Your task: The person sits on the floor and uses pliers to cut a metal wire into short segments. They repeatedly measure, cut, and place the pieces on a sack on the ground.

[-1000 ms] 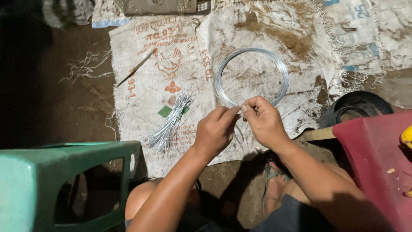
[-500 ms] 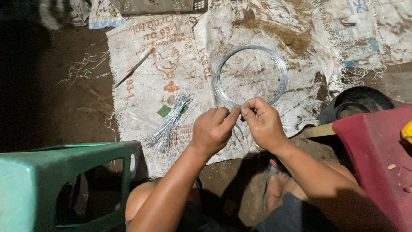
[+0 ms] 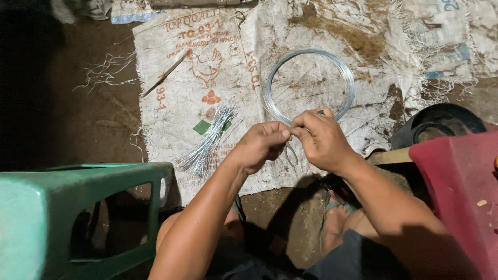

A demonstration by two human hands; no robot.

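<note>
The left hand (image 3: 259, 146) and the right hand (image 3: 322, 140) meet fingertip to fingertip over the near edge of the woven sack (image 3: 207, 98) spread on the dirt floor, both pinched narrow on a short piece of wire (image 3: 291, 153) whose curved ends hang down just below the knuckles. The wire coil (image 3: 270, 85) lies flat toward the middle of the sack, its near arc passing under the right hand's fingers. The wire looks thin, light and springy: stiff enough to keep a bend, yet likely to slip through bare fingers and to prick at a cut end, so a grip close to the bending point seems best. A bundle of cut wires (image 3: 207, 142) lies near the sack's near left corner, beside a green stool (image 3: 78, 207); a red stool (image 3: 461, 186) stands at the right.
</note>
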